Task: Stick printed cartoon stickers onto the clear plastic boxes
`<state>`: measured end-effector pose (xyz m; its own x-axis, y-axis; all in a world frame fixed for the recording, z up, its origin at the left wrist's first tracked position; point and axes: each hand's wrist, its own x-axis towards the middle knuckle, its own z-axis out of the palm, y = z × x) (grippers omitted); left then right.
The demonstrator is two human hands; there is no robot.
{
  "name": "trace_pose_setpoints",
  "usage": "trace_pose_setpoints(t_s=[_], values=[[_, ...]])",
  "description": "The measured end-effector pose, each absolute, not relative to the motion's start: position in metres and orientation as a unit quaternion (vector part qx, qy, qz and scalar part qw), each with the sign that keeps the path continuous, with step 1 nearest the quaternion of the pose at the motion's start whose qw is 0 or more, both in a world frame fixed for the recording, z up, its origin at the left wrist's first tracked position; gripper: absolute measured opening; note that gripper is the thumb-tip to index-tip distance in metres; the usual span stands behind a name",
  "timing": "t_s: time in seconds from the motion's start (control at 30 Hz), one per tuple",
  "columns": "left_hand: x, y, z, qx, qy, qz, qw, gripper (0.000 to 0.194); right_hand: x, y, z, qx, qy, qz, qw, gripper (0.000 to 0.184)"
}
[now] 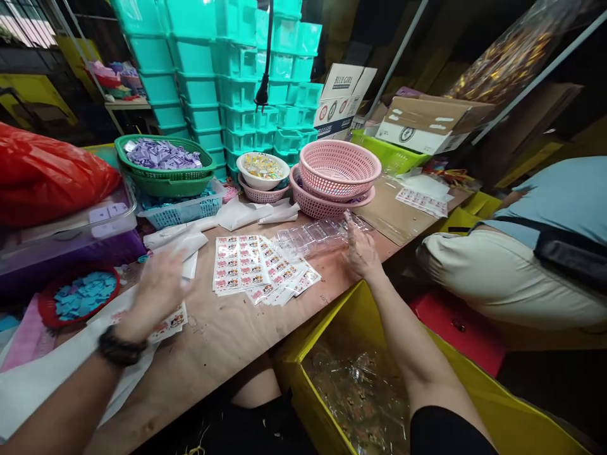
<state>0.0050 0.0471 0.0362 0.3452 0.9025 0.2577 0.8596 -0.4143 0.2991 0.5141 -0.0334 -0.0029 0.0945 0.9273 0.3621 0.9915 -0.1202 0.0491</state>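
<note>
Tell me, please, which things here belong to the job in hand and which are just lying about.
Likely in use: printed sticker sheets, clear plastic packaging by the right hand.
Apparently lying about: hanging black power plug, red plastic bag, BLUE GIRL carton.

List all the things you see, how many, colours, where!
Teal bins: many, teal, stacked behind
Plug: one, black, hanging
Red bag: one, red, left edge
Green baskets: several, green, back left
Purple pieces: many, purple, top green basket
Bowl: one, white, back middle
Pink baskets: several, pink, back middle
Red basket: one, red, left
Blue pieces: many, blue, red basket
White paper: several, white, table
Sticker sheets: several, white, mid-table
Plastic trays: some, clear, beyond sheets
Boxes: several, white-brown, back right
Table: one, brown, middle
Yellow bin: one, yellow, below table edge
Co-worker: one, blue top, right
Bracelet: one, dark, left wrist
Left fingers: one hand, blurred, table's left
Right fingers: one hand, beside trays
</note>
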Motion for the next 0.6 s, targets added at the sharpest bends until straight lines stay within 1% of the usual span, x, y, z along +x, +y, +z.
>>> trace_pose_setpoints(t_s=[0.07,0.1,0.13,0.2,0.3,0.4,0.53,0.6], values=[[0.078,0.044,0.028,0.843,0.454,0.207,0.202,0.082,0.520,-0.024,-0.009,-0.725,-0.666,-0.149,0.091,0.082],[0.114,0.044,0.024,0.837,0.436,0.187,0.274,0.092,0.520,-0.019,-0.011,-0.722,-0.669,-0.150,0.090,0.082],[0.147,0.045,0.021,0.818,0.437,0.170,0.331,0.102,0.519,-0.014,-0.013,-0.720,-0.671,-0.154,0.092,0.081],[0.201,0.052,0.015,0.763,0.457,0.202,0.410,0.110,0.516,-0.006,-0.017,-0.718,-0.669,-0.167,0.098,0.076],[0.249,0.064,0.010,0.725,0.479,0.240,0.433,0.109,0.512,-0.002,-0.023,-0.715,-0.664,-0.188,0.114,0.066],[0.262,0.073,0.011,0.678,0.522,0.280,0.436,0.100,0.505,-0.004,-0.028,-0.713,-0.656,-0.207,0.135,0.064],[0.232,0.094,0.019,0.627,0.554,0.345,0.425,0.079,0.479,-0.010,-0.029,-0.704,-0.652,-0.226,0.170,0.067],[0.201,0.112,0.025,0.606,0.571,0.379,0.405,0.066,0.450,-0.014,-0.028,-0.671,-0.661,-0.258,0.217,0.070]])
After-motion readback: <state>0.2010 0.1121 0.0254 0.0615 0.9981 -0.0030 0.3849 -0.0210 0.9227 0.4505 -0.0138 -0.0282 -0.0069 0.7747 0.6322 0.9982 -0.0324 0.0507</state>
